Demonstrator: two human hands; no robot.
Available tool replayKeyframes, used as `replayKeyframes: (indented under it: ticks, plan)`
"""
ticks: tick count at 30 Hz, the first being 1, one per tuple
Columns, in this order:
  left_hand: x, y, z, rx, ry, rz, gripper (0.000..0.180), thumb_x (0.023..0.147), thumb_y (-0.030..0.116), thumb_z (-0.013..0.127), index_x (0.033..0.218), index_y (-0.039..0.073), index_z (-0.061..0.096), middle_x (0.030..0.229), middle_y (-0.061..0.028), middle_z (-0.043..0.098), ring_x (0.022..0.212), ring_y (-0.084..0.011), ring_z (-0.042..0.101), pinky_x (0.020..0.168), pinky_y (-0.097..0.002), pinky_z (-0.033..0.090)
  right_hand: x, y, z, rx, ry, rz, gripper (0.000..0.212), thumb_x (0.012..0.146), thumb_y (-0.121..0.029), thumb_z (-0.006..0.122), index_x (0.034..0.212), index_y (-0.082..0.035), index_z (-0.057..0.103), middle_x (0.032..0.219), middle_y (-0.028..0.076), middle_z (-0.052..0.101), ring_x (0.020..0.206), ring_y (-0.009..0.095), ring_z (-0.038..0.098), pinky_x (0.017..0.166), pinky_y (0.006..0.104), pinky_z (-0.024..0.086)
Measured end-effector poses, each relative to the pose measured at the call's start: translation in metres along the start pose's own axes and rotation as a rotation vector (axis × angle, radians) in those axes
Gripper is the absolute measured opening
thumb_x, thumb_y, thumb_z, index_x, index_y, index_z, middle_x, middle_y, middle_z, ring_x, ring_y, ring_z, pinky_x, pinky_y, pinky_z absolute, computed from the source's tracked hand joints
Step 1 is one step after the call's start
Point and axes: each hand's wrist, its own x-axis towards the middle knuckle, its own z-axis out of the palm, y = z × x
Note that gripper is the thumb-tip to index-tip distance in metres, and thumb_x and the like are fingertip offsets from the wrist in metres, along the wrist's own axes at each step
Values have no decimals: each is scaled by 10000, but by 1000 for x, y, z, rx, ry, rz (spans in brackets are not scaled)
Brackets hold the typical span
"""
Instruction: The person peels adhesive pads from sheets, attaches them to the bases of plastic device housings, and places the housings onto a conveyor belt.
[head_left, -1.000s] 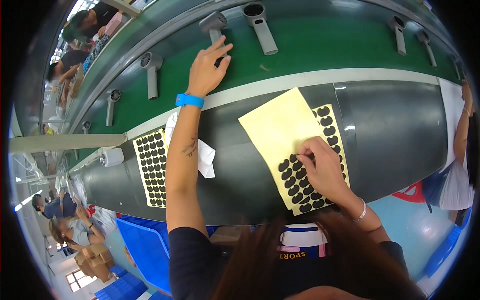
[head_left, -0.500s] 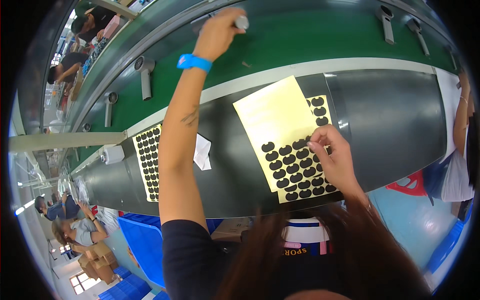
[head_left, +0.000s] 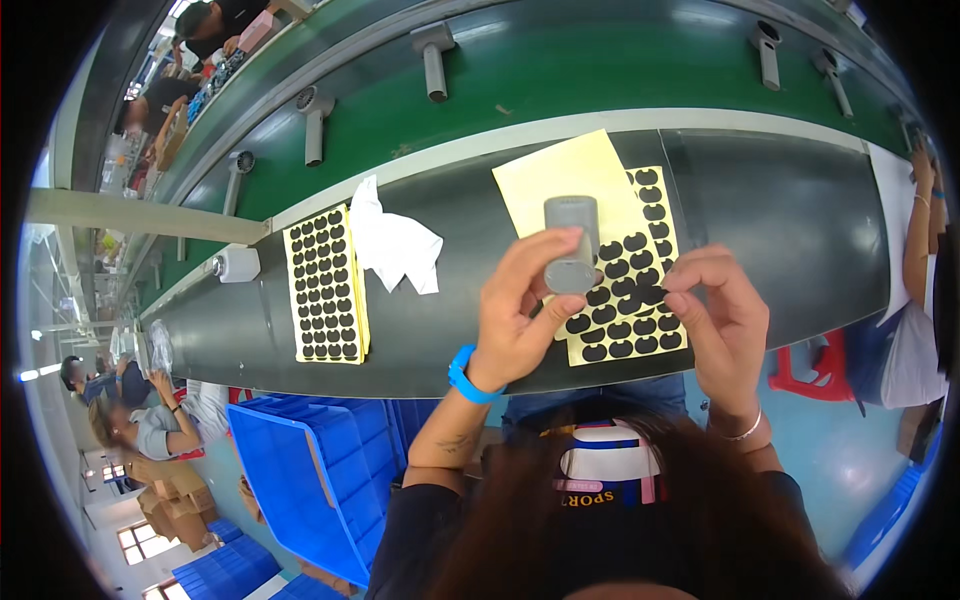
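My left hand, with a blue band at its wrist, is closed around a smooth grey handheld device. The device's flat oval end faces me, and its far part is foreshortened. Thumb and forefinger of my right hand pinch a small black sticker, partly hidden by the fingertips. Both hands are raised above yellow sticker sheets bearing rows of black rounded stickers with notches. The device covers part of the upper sheet, whose far portion is bare of stickers.
Another stack of sticker sheets lies left, beside crumpled white paper and a small white container. Beyond the black table, grey round-headed devices rest on a green belt. A blue crate stands lower left; other people work nearby.
My left hand has come back from the green belt with the grey device, now over the sheets. My right hand has lifted off the sheet with a black sticker. The view has shifted.
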Motion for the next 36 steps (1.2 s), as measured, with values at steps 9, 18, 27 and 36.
replayKeyframes:
  ticks: [9, 18, 27, 36]
  plan:
    - [-20, 7, 19, 209, -72, -47, 451, 791, 13, 714, 1214, -26, 562, 1301, -191, 519, 1138, -255, 563, 875, -332, 530, -10, -5, 8, 162, -60, 51, 273, 834, 56, 640, 1036, 0, 465, 897, 69, 578, 955, 171, 610, 868, 307, 473]
    - [-23, 8, 21, 18, -122, -111, 486, 800, 34, 714, 1255, -37, 557, 1331, -227, 490, 1160, -271, 550, 877, -321, 518, -12, -10, 5, 158, -91, 152, 326, 801, 111, 622, 1004, -48, 422, 879, 74, 575, 1019, 203, 600, 900, 322, 462]
    - [-25, 9, 22, -52, -101, -161, 483, 816, 114, 717, 1247, -41, 565, 1322, -234, 495, 1142, -261, 553, 856, -303, 503, -12, -9, 3, 77, -85, 86, 268, 817, 64, 646, 966, -21, 439, 866, 65, 567, 959, 178, 640, 865, 308, 510]
    - [-23, 14, 21, -30, -102, -199, 473, 810, 130, 725, 1230, -34, 584, 1313, -226, 506, 1096, -231, 570, 812, -277, 498, -12, -12, 2, 84, -113, 138, 330, 802, 91, 634, 994, -53, 408, 863, 71, 578, 1001, 188, 605, 893, 312, 462]
